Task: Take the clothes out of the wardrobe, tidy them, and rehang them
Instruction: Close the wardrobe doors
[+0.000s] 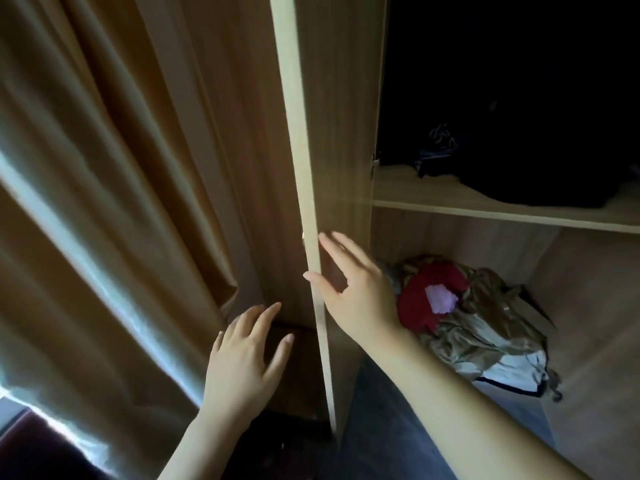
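One crumpled heap of clothes [474, 323], red, lilac, khaki and white, lies on the wardrobe floor [588, 393], just right of the right hand [360, 299], which is spread loose against the wardrobe door [311, 188]. The left hand [242, 362] is relaxed and empty.

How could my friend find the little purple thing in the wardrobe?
Look inside the open wardrobe, under the shelf, at the crumpled clothes pile on the bottom. A red garment lies at its left end, and the purple cloth sits on top of it. It is the only pale lilac patch there.
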The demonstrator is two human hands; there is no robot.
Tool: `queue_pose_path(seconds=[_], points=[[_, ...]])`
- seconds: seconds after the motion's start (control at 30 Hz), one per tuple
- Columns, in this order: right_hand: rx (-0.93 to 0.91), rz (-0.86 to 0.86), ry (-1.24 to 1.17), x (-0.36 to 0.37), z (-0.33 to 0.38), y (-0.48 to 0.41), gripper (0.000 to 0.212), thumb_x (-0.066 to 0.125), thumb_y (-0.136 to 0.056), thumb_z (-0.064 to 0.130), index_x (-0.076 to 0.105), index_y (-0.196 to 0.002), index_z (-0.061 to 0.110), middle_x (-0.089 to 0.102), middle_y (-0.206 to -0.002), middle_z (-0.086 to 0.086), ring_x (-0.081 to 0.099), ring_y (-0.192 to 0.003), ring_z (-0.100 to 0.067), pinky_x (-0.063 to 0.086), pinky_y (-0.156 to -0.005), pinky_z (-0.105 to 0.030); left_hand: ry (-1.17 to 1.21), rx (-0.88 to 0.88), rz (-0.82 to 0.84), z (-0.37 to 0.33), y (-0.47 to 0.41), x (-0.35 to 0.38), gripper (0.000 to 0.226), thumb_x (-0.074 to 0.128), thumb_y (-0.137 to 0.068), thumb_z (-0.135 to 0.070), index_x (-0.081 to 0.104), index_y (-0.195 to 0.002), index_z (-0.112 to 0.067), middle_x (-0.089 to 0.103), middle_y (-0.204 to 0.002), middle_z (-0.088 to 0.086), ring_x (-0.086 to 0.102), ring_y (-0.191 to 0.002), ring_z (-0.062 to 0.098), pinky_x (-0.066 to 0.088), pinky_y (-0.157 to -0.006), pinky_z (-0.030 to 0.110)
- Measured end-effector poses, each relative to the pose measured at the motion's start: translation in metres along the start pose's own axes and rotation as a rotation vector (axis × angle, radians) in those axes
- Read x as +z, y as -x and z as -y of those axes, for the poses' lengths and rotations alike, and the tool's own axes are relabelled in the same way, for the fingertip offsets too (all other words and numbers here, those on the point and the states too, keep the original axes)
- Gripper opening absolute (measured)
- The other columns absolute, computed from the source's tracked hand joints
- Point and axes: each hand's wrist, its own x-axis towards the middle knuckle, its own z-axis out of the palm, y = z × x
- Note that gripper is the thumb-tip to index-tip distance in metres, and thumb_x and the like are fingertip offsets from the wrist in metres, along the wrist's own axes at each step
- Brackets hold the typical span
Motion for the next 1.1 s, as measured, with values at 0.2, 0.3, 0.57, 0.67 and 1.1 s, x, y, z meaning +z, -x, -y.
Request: queue_pose_path(seconds=[0.2,0.3,0.57,0.67,1.1], points=[[0.11,-0.321,-0.001,0.034,0.012,-0.01,0.05,0.075,-0.077,0.024,0.06,-0.122,0.006,0.061,-0.124,-0.012,0.064,-0.102,-0.027,0.057,-0.078,-0.044,0.021,0.134,0.041,0.043,-0.033,-0.011,0.059,0.025,-0.087,-0.063,0.042,-0.137,-0.035,0.051,-0.135,-0.005,0.048,-0.126,0.021,0.043,-0.101,0.042],[0.089,-0.353,0.001,0.036,0.011,-0.009,0.047,0.075,-0.078,0.02,0.061,-0.121,0.007,0.064,-0.12,-0.01,0.066,-0.097,-0.018,0.059,-0.071,-0.034,0.04,0.206,0.077,0.046,-0.051,-0.013,0.064,0.02,-0.086,-0.066,0.039,-0.139,-0.036,0.048,-0.138,-0.006,0.046,-0.128,0.021,0.041,-0.104,0.044],[0.108,-0.514,0.069,-0.009,-0.008,0.016,0.053,0.078,-0.072,0.004,0.06,-0.122,0.007,0.067,-0.108,-0.005,0.064,-0.09,-0.004,0.055,-0.071,-0.015,0.132,0.475,0.062,-0.013,-0.108,-0.015,0.06,0.024,-0.089,-0.059,0.039,-0.14,-0.032,0.046,-0.14,-0.004,0.043,-0.129,0.021,0.039,-0.105,0.042],[0.164,-0.584,0.087,-0.045,-0.031,0.024,0.065,0.076,-0.071,-0.004,0.052,-0.129,0.01,0.063,-0.112,-0.002,0.064,-0.092,-0.005,0.055,-0.073,-0.017,0.155,0.607,0.068,-0.053,-0.13,-0.007,0.061,0.023,-0.088,-0.058,0.037,-0.141,-0.032,0.042,-0.143,-0.003,0.035,-0.135,0.02,0.032,-0.11,0.047],[0.297,-0.545,0.061,-0.191,-0.189,-0.025,0.07,0.066,-0.083,-0.001,0.034,-0.137,0.029,0.048,-0.112,0.031,0.057,-0.096,0.012,0.046,-0.073,-0.005,0.211,0.904,-0.218,-0.268,-0.249,0.072,0.058,0.036,-0.091,-0.052,0.026,-0.146,-0.037,0.017,-0.158,0.004,0.014,-0.144,0.025,0.022,-0.11,0.054]])
